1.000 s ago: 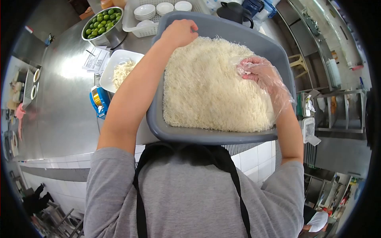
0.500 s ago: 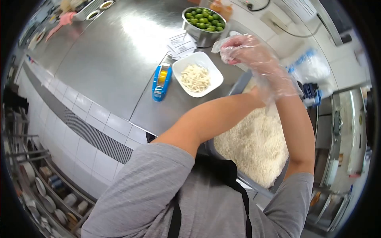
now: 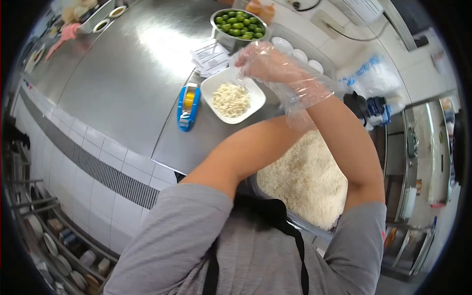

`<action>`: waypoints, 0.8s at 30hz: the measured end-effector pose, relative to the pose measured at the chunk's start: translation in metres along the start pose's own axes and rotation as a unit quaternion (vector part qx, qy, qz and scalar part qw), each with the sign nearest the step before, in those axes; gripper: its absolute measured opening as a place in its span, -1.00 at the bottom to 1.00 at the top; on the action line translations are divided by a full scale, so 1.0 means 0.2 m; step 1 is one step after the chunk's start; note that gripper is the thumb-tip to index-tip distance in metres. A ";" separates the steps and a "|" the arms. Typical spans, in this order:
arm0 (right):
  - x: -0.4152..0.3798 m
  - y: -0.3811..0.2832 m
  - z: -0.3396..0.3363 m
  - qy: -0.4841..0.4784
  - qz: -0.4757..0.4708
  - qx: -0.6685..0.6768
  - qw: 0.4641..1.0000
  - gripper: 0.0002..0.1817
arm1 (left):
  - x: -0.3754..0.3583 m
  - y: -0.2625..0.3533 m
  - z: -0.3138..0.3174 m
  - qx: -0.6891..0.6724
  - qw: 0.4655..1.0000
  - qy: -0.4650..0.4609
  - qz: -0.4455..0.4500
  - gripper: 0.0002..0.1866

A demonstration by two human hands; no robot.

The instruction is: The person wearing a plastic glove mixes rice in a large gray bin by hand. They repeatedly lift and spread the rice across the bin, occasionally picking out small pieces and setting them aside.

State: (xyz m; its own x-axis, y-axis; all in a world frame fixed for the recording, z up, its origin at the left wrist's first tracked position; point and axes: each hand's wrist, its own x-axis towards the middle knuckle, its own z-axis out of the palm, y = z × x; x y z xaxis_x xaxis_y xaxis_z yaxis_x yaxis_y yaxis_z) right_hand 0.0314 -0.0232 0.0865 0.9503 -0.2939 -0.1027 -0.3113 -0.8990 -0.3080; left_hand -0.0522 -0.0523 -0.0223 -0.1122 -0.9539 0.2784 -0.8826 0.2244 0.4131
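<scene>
My right hand (image 3: 265, 61), in a loose clear plastic glove, hovers just above the far corner of a white square dish (image 3: 209, 88) that holds a small heap of white rice noodles (image 3: 230, 100). Its fingers are bunched and point down, pinched on a few pale strands. My left forearm crosses under my right arm, and my left hand is hidden behind it. A grey tub (image 3: 295, 222) full of the same noodles (image 3: 305, 177) sits at the counter edge against my body.
On the steel counter (image 3: 123, 73), a blue tape dispenser (image 3: 188, 105) lies left of the dish. Beyond it are paper slips (image 3: 211, 54), a metal bowl of limes (image 3: 238, 24), small white bowls (image 3: 295, 51) and a black kettle (image 3: 356, 105). Shelves of dishes (image 3: 54, 246) stand below.
My right hand left the tub's noodles and swung left, coming down over the white dish. My head turned left, so the tub slid to the lower right of view.
</scene>
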 end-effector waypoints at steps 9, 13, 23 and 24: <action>-1.02 0.45 -0.48 0.314 0.265 0.297 0.862 -0.75 | 0.01 0.06 -0.10 0.041 0.982 -0.175 0.061 -0.75; -1.59 0.90 -0.16 0.196 0.420 0.416 0.783 -0.72 | 0.05 0.01 -0.08 -0.060 0.996 -0.064 0.010 -0.76; -1.53 0.61 0.36 -0.056 0.501 0.002 0.864 -0.38 | 0.12 -0.04 -0.14 -0.255 0.964 0.041 -0.066 -0.75; -1.53 0.58 0.44 -0.016 0.413 0.009 0.910 -0.43 | 0.13 -0.05 -0.13 -0.273 0.958 0.037 -0.076 -0.76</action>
State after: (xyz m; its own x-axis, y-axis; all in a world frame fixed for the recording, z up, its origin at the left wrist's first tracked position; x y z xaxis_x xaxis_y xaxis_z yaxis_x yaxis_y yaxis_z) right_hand -0.2957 -0.0086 -0.0005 0.3909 -0.8579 -0.3335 -0.9203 -0.3698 -0.1275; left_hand -0.0340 -0.0746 0.0043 0.0490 -0.9718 0.2308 -0.5136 0.1737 0.8403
